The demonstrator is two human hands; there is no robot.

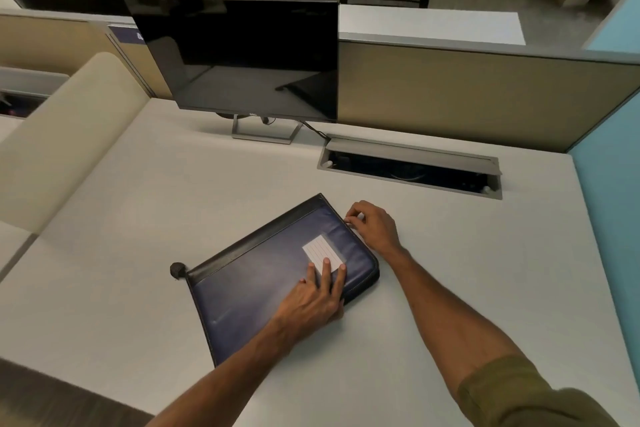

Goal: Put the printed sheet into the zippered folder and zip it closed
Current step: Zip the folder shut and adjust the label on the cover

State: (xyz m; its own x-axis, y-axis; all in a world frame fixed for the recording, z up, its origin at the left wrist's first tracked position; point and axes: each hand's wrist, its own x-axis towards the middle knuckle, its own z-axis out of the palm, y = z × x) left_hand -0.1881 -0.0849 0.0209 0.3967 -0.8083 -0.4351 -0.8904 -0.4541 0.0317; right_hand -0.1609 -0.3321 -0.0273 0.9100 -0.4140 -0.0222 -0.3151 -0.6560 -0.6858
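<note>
A dark blue zippered folder (263, 274) with a black spine lies closed and flat on the desk, turned at an angle. A white lined label (317, 251) sits in a clear pocket on its cover. My left hand (317, 298) rests flat on the cover near the right edge, fingertips touching the label. My right hand (372, 224) is at the folder's far right edge, fingers pinched on the zipper pull. The printed sheet is not in sight.
A black monitor (242, 59) stands at the back of the white desk (138, 218). An open cable tray (408, 170) is cut into the desk behind the folder. A small black round object (177, 270) lies at the folder's left corner. Beige partitions border the desk.
</note>
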